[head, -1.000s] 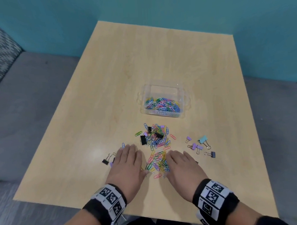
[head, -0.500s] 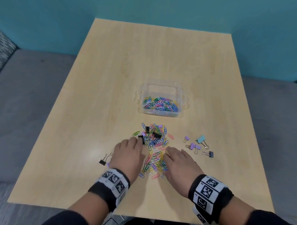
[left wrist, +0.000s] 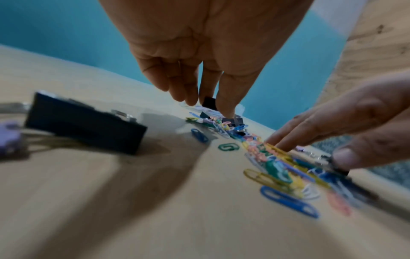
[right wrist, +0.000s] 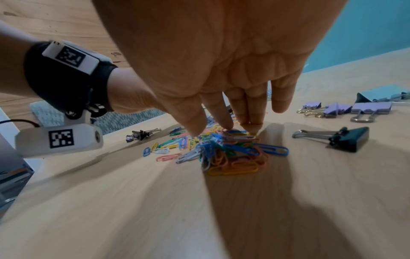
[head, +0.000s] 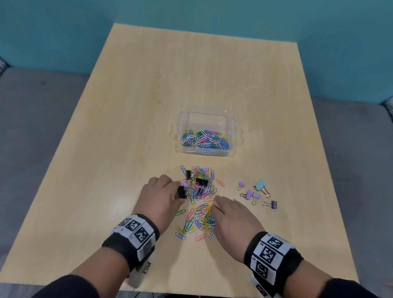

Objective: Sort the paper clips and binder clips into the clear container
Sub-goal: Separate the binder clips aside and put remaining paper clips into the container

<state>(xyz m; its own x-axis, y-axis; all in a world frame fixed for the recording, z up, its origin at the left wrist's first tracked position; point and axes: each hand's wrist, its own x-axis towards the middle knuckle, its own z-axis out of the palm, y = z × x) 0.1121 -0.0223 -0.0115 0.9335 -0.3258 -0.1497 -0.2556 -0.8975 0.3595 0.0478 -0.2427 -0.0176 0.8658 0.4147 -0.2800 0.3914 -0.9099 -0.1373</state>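
The clear container (head: pixel 231 115) stands mid-table with coloured paper clips (head: pixel 205 140) in it. In front of it lies a loose pile of paper clips (head: pixel 199 213) mixed with black binder clips (head: pixel 201 182). My left hand (head: pixel 161 195) is at the pile's left edge, and its fingertips (left wrist: pixel 226 106) pinch a black binder clip (left wrist: pixel 209 103). My right hand (head: pixel 232 215) lies with straight fingers (right wrist: pixel 252 121) pressing on the pile's right side (right wrist: pixel 233 150).
Purple binder clips (head: pixel 252 194), a teal one (head: pixel 260 184) and a black one (head: pixel 273 204) lie right of the pile. Another black binder clip (left wrist: pixel 86 129) and a purple one (left wrist: pixel 9 138) lie left of my left hand. Blue wall behind the table.
My left hand has moved forward and right from flat on the table to the black binder clip at the pile's edge. My right hand has edged forward on the pile.
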